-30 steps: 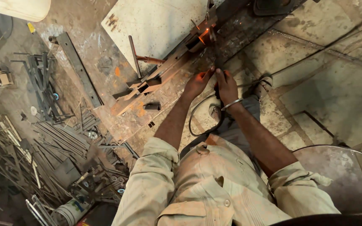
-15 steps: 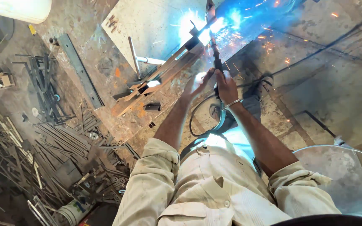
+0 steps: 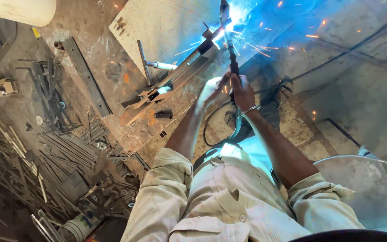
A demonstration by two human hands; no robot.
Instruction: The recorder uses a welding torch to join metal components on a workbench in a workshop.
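My right hand (image 3: 243, 93) is closed around the dark handle of a welding electrode holder (image 3: 232, 62), a metal bangle on its wrist. My left hand (image 3: 211, 88) wraps the same handle just to the left, lit pale by the glare. The rod tip meets a long angled steel frame piece (image 3: 175, 80) near the top, where a bright blue-white arc (image 3: 225, 27) burns and orange sparks fly right. The frame piece lies across a rusty steel worktable (image 3: 126, 130).
A black cable (image 3: 209, 130) loops from the holder down past my legs. A pale flat sheet (image 3: 166, 22) leans beyond the frame. Scrap bars and rods (image 3: 45, 152) pile up at the left. A curved metal chair back (image 3: 363, 188) sits at lower right.
The arc went from a faint orange glow to a full blue-white flare with flying sparks. Both hands have stayed on the holder, edging slightly along the joint.
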